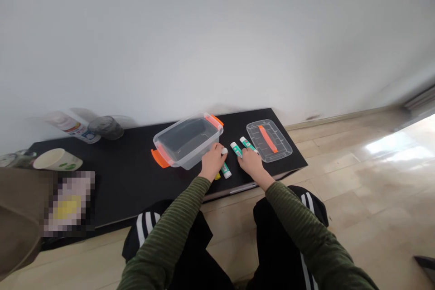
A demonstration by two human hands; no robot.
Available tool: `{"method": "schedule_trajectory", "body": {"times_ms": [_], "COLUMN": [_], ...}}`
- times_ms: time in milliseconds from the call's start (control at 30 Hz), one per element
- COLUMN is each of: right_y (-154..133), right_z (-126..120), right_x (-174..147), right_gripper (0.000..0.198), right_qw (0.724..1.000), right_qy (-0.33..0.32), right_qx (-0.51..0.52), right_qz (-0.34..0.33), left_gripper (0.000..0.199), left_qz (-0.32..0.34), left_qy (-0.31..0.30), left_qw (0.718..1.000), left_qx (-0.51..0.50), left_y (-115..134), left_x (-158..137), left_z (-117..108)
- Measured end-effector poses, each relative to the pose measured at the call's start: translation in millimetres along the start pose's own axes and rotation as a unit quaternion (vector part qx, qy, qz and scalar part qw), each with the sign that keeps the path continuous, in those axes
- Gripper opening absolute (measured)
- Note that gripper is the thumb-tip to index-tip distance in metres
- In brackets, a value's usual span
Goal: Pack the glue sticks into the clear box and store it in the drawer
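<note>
My left hand [212, 161] is closed around a glue stick [225, 171] with a green-and-white label, whose white end shows by the fingertips. Something yellow [217, 176] peeks out beneath that hand, mostly covered. My right hand [252, 163] has its fingers curled over two more glue sticks, one on the left [236, 148] and another on the right [247, 144], both lying on the black table. Directly beyond my left hand stands a clear plastic box [190, 161] without its lid, its orange latches folded outward.
The clear lid [283, 147] with an orange handle lies at the table's right end. Farther left are a spray can [73, 127], a dark glass jar [106, 128] and a paper cup [57, 160]. A wall runs behind the black table [129, 186]. Part of a person is at far left.
</note>
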State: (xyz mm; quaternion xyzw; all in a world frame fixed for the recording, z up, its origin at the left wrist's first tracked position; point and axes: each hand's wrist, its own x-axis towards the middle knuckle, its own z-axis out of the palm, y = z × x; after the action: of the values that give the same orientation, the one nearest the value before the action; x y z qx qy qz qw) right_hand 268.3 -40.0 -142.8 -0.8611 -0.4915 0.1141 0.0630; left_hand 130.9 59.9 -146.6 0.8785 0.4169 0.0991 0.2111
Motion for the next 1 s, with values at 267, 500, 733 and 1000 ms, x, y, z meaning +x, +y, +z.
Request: {"method": "schedule_trajectory", "body": {"times_ms": [267,500,733,1000], "right_y": [7.9,6.3,7.4,14.0], "right_z": [-18.4,-21.0,-22.0,-20.8], "right_x": [-21.9,-43.2,-45.3,-44.7], "right_gripper": [0.032,0.029,0.03,0.031], "right_qw": [0.994,0.984,0.979,0.973], "right_qy": [0.024,0.042,0.056,0.097], "right_qx": [0.107,0.16,0.17,0.171], "right_qz": [-0.021,-0.061,-0.098,-0.122], "left_gripper": [0.034,0.037,0.036,0.046], "left_qz": [-0.072,-0.119,-0.13,-0.111], "left_qy": [0.017,-0.051,-0.046,-0.037], "left_qw": [0.891,0.736,0.72,0.739], "left_qx": [-0.449,-0.664,-0.68,-0.663], "left_y": [0.3,5.9,6.5,3.5], "left_x": [3.7,-9.1,-11.3,-12.5], "left_z": [-9.6,-14.1,-17.0,-18.6]}}
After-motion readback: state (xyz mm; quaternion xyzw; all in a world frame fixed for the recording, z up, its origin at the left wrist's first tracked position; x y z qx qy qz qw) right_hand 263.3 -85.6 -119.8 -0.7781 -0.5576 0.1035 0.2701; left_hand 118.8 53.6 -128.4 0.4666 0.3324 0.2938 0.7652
